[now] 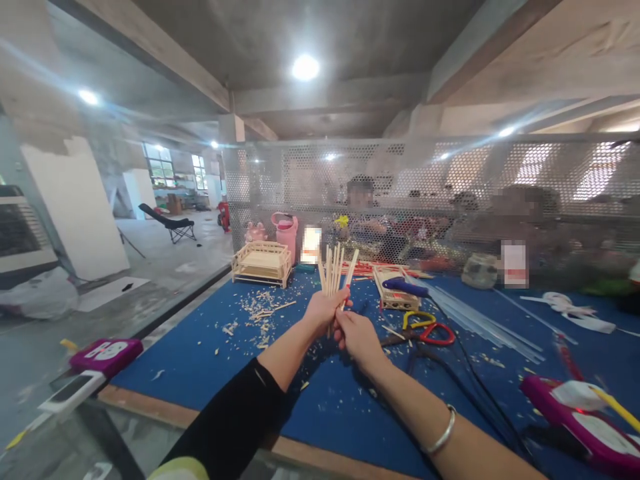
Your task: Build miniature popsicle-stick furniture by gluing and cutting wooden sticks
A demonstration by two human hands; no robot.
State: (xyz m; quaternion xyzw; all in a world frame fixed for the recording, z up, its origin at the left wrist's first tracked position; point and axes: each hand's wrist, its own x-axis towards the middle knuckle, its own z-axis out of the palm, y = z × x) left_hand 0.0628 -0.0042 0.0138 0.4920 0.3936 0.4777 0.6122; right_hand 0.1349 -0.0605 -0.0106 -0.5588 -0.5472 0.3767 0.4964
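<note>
Our left hand (323, 310) clasps fanned sticks (331, 270) above the desk (200, 373), in from its front edge; our right hand (357, 339) pinches near their lower ends. Slack fingers could scatter them.

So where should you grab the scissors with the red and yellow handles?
Probably by the yellow loop and red loop, coming down from above on the person's right side. Those open loops are shaped for holding, and the dark blades point left, toward the right hand.
</note>
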